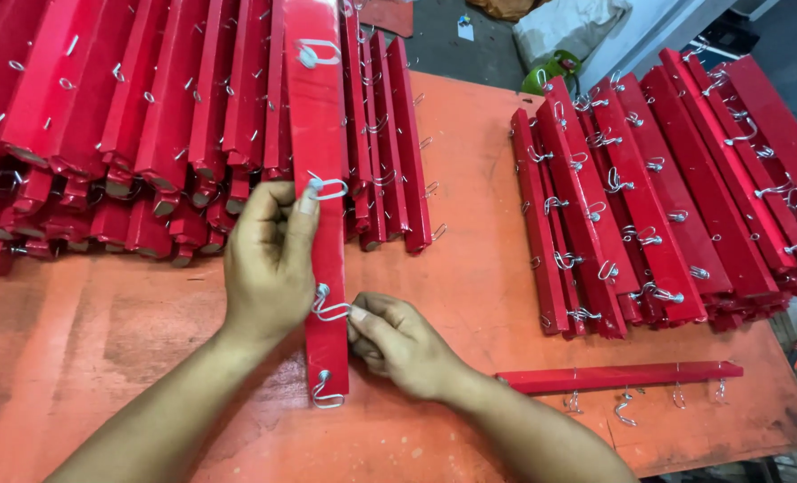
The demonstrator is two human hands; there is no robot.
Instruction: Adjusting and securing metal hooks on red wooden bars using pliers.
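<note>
A long red wooden bar [320, 134] with several metal hooks lies lengthwise on the orange table [470, 179] in front of me. My left hand [269, 259] grips its left edge, thumb pressing on a silver hook [327, 187] near the middle. My right hand [398, 344] sits against the bar's right edge, fingertips pinching a lower hook [329, 309]. Another hook [325, 394] hangs at the bar's near end.
A big pile of red hooked bars [130, 116] fills the upper left. A second stack [666, 188] sits at the right. One single bar [617, 376] lies crosswise at the front right. White sacks [568, 27] lie beyond the table.
</note>
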